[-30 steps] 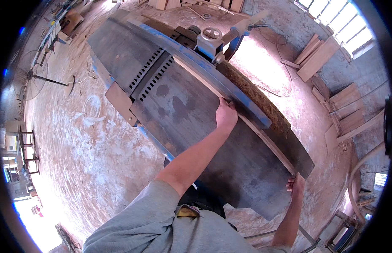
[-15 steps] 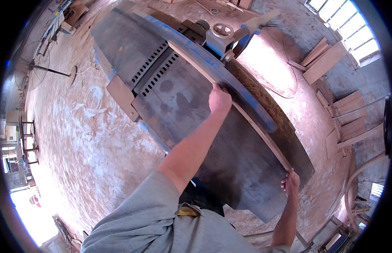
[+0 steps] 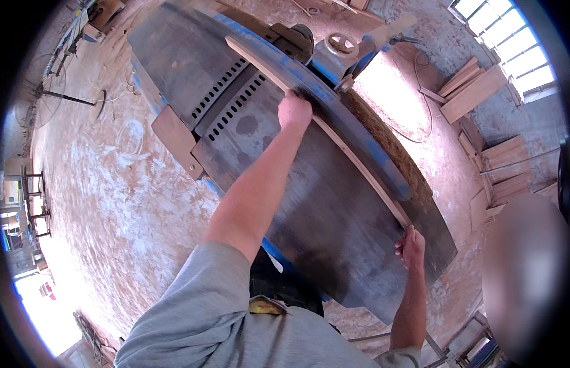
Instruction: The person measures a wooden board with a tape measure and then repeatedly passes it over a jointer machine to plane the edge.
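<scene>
A long, thin wooden strip (image 3: 352, 156) lies along the blue-and-grey fence (image 3: 358, 136) of a jointer. My left hand (image 3: 295, 110) is closed over the strip toward its far end, partly hiding it against the fence. At the strip's near end, my right hand (image 3: 412, 246) grips it with thumb and fingers. Beneath is the jointer's dark metal table (image 3: 321, 202). Two rows of slots (image 3: 236, 107) flank the gap across the table, and the strip's far part extends past them.
A handwheel (image 3: 343, 44) stands on the machine behind the fence. Boards (image 3: 475, 86) lean by the wall on the right, and a standing fan (image 3: 39, 92) is at far left. Sawdust (image 3: 383, 122) lies behind the fence. A blurred shape (image 3: 527, 270) fills the right side.
The wooden strip has slid toward the far left along the fence, with both hands moving along with it. A blurred shape has come into view at right.
</scene>
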The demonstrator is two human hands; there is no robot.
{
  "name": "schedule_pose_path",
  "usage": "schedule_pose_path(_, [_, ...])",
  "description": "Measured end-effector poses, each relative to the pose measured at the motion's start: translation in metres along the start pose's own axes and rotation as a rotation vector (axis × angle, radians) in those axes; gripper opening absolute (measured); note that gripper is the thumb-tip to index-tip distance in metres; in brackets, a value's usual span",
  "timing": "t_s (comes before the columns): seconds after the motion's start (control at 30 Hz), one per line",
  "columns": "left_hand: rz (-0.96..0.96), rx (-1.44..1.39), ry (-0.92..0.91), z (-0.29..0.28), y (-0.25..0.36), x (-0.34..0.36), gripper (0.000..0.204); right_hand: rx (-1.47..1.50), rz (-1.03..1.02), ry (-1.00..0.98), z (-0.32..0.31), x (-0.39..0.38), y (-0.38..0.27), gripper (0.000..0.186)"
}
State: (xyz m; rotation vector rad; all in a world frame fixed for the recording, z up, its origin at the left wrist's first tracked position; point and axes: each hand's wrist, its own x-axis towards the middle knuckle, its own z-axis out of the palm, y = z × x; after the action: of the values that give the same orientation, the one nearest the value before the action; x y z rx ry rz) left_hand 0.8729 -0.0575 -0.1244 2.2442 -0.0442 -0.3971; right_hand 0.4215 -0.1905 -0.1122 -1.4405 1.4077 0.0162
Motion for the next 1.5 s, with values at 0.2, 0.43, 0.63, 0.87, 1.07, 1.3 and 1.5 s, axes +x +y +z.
schedule_pose_path(0.2, [0.049, 0.081, 0.030, -0.015, -0.003, 0.032, 0.029, -0.003, -0.041, 0.028, 0.031, -0.003, -0.027, 0.042])
schedule_pose_path(0.43, [0.047, 0.106, 0.000, -0.040, -0.002, 0.076, 0.031, -0.011, -0.041, 0.035, 0.067, 0.000, -0.060, 0.042])
schedule_pose_path(0.63, [0.054, 0.183, 0.041, -0.061, -0.005, 0.122, 0.030, 0.004, -0.033, 0.153, 0.113, 0.012, -0.080, 0.040])
schedule_pose_path(0.87, [0.078, 0.214, 0.030, -0.101, -0.023, 0.209, 0.023, 0.050, -0.012, 0.064, 0.174, 0.011, -0.144, 0.039])
schedule_pose_path(1.07, [0.078, 0.266, -0.037, -0.135, -0.015, 0.248, 0.025, 0.051, 0.004, 0.052, 0.215, 0.012, -0.184, 0.041])
schedule_pose_path(1.3, [0.076, 0.152, 0.025, -0.163, -0.011, 0.292, 0.029, 0.024, -0.083, 0.083, 0.260, 0.028, -0.207, 0.045])
schedule_pose_path(1.5, [0.069, 0.051, -0.019, -0.184, -0.033, 0.352, 0.028, 0.000, -0.069, 0.063, 0.292, 0.030, -0.241, 0.043])
